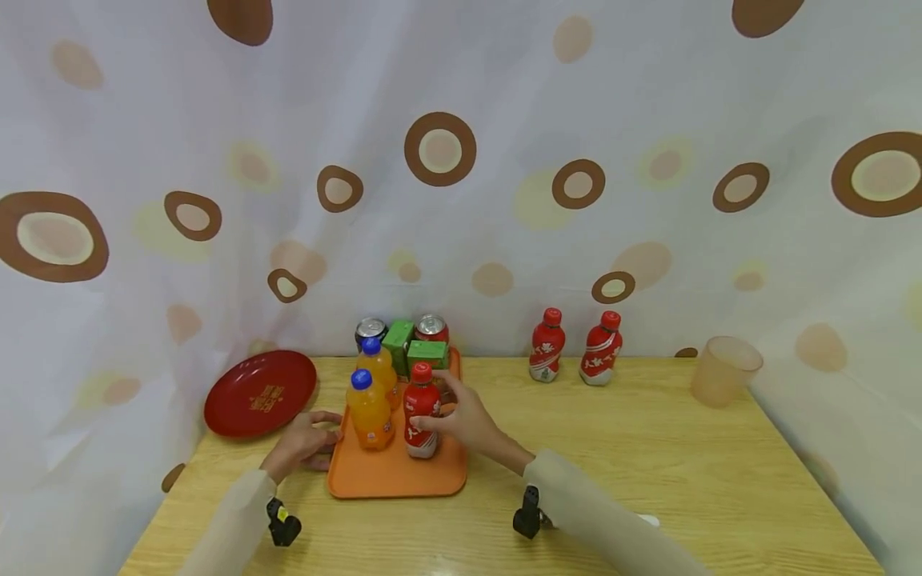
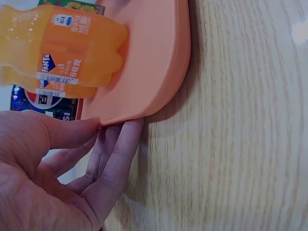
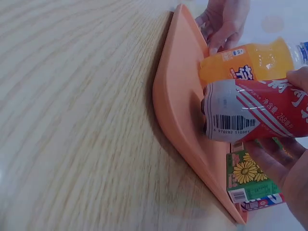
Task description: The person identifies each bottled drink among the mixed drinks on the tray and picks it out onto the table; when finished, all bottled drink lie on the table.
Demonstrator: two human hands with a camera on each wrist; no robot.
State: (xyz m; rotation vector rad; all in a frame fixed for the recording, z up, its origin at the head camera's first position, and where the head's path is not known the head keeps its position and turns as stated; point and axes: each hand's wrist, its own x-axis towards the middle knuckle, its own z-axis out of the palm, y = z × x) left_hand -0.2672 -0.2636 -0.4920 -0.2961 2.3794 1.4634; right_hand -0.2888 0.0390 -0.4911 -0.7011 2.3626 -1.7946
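My right hand (image 1: 468, 416) holds a red bottle (image 1: 421, 412) with a red cap, thumb and fingers around its sides. The bottle is upright over the near right part of an orange tray (image 1: 399, 484); in the right wrist view its base looks close to the tray floor, contact unclear. At the tray's left rim my left hand (image 2: 62, 163) pinches the edge, thumb on top and fingers below. Two Fanta bottles (image 1: 370, 412) with blue caps stand on the tray's left side. Behind them are green drink boxes (image 1: 428, 353), a dark Pepsi can (image 2: 45, 103) and a red can (image 1: 432, 326).
Two more red bottles (image 1: 547, 346) stand at the back of the wooden table (image 1: 576, 448), right of the tray. A translucent cup (image 1: 726, 372) is at the far right. Left of the tray, a dark red plate (image 1: 261, 394) leans near the patterned cloth wall (image 1: 468, 224).
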